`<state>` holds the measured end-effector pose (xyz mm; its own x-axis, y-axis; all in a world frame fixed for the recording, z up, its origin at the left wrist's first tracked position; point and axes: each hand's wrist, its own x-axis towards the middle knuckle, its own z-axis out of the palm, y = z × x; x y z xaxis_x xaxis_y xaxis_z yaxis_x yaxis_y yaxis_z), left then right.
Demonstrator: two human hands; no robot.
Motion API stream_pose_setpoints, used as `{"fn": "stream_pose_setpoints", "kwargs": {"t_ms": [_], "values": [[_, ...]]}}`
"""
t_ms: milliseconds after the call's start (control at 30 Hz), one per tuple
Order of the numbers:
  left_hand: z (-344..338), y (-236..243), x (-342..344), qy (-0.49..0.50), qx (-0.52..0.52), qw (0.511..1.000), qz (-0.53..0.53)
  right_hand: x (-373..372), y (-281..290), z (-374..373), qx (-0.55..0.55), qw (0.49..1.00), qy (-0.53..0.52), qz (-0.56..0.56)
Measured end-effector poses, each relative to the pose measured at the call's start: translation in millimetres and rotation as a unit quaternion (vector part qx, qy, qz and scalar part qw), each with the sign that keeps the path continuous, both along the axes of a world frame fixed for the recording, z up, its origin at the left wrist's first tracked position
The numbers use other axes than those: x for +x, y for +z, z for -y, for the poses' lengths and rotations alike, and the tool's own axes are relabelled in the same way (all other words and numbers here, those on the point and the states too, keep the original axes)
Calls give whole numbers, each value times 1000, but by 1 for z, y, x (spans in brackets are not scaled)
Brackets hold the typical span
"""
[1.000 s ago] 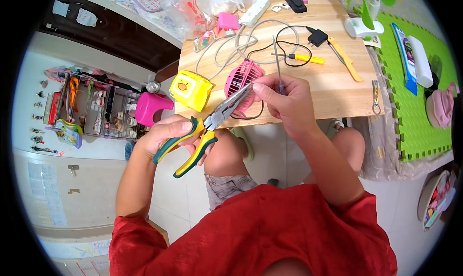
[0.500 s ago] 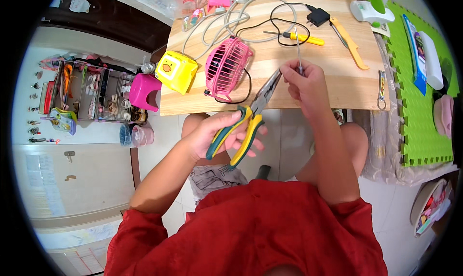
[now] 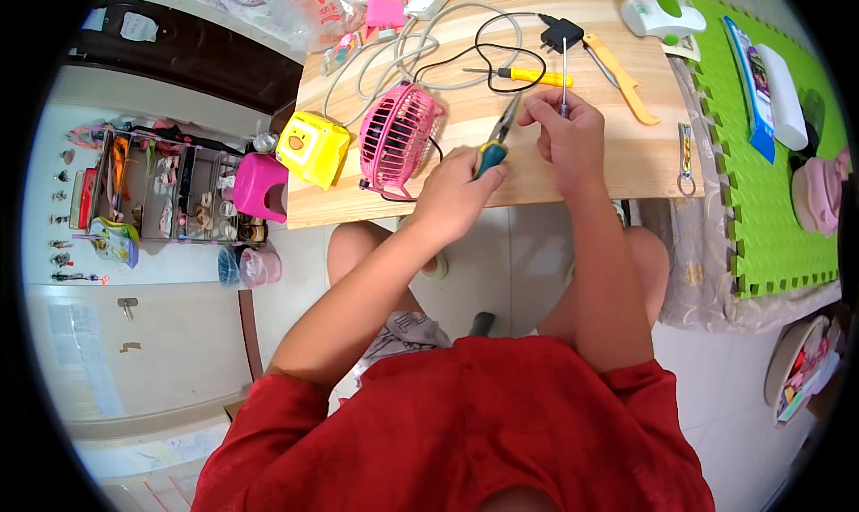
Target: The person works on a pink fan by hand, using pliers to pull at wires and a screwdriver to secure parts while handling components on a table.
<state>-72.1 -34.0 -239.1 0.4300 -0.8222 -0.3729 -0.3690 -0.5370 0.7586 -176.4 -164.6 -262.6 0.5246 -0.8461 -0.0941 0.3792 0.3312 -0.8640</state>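
Note:
My left hand (image 3: pixel 454 190) is closed around the teal-and-yellow handles of a pair of long-nose pliers (image 3: pixel 492 154). The pliers' narrow jaws point up and away, with their tips close to my right fingers. In my right hand (image 3: pixel 571 140) is a screwdriver (image 3: pixel 565 73), its thin metal shaft standing out past the fingers and its handle mostly hidden in the palm. Thumb and forefinger of that hand are pinched together; whether something small sits between them cannot be made out. Left of the pliers, a pink desk fan (image 3: pixel 400 136) stands on the wooden table (image 3: pixel 617 167).
A yellow-handled screwdriver (image 3: pixel 541 78), a black plug adapter (image 3: pixel 562 34) and a yellow-orange cutter-like tool (image 3: pixel 622 81) lie beyond my hands. Grey cable (image 3: pixel 420 42) loops across the table's back. A yellow soft pack (image 3: pixel 313 149) sits left of the fan, a keyring strap (image 3: pixel 686 158) at the right edge.
My left hand has moved up and over the table, and the pliers have turned, their handles now gathered in the grip. The right hand still holds the screwdriver. The view has shifted slightly.

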Motion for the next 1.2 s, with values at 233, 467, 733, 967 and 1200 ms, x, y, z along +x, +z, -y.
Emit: {"fn": "stream_pose_setpoints", "kwargs": {"t_ms": [233,467,733,967,1200], "values": [[17,-18,-14,-52,-93,910,401,4,-1,-6,-29,998,58,-26],[8,-24,-11,-81,-105,864,486,27,-10,-23,-126,986,110,-7],[-73,23,-11,6,-189,920,344,34,0,-38,-128,979,157,-32],[-80,41,5,105,-197,933,283,51,-9,-57,-116,983,132,-57],[-83,44,9,114,-195,940,257,56,-3,-62,-152,980,104,-78]]}}
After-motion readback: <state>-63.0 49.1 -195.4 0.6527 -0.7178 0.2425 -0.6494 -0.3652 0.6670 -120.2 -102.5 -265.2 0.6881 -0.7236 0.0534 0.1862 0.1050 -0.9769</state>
